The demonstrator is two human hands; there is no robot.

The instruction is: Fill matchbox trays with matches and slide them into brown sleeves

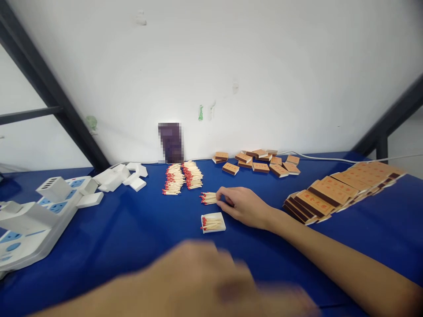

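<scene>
My right hand (243, 204) is on the blue tabletop, its fingers curled and pinched at the plain ends of a small bunch of matches (208, 198). Just in front of that bunch is a white matchbox tray (220, 223) holding several red-tipped matches (211, 223). Large and smeared by motion, my left hand (205, 281) crosses the near foreground; its fingers cannot be made out. Behind the bunch, two rows of loose matches (174, 178) lie side by side, heads to the left.
Several matchboxes (261, 167) are scattered by the wall. A long overlapping row of flat matchbox sleeves (333, 189) lies at right. White trays (115, 176) are heaped at left beside a power strip (49, 237) with plugs. A dark pixelated object (172, 143) leans on the wall.
</scene>
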